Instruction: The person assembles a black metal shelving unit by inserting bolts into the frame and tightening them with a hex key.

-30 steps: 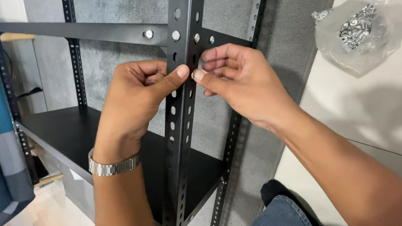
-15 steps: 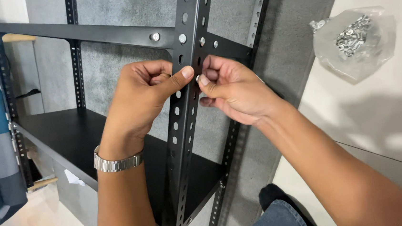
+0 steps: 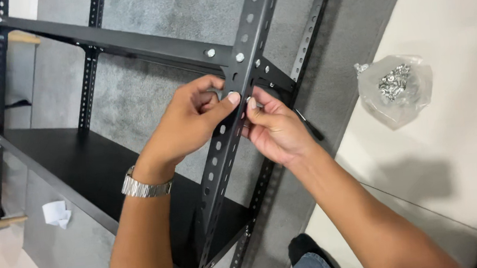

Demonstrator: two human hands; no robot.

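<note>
A black perforated steel upright (image 3: 232, 123) of a slotted-angle shelving rack lying on its side runs through the centre of the view, pinched from both sides just below a corner joint (image 3: 256, 73) where 2 silver bolt heads (image 3: 224, 55) already fix a cross beam (image 3: 129, 43). The left hand (image 3: 189, 123) wraps the post, its thumb pressed flat on the front face, seemingly to steady a fastener at one hole. The right hand (image 3: 275, 128) curls narrowly behind the flange, fingertips closed on something too small to make out. A clear plastic bag of nuts and bolts (image 3: 396, 87) lies within reach on the pale floor (image 3: 453, 191), beside the grey rug (image 3: 183, 13).
</note>
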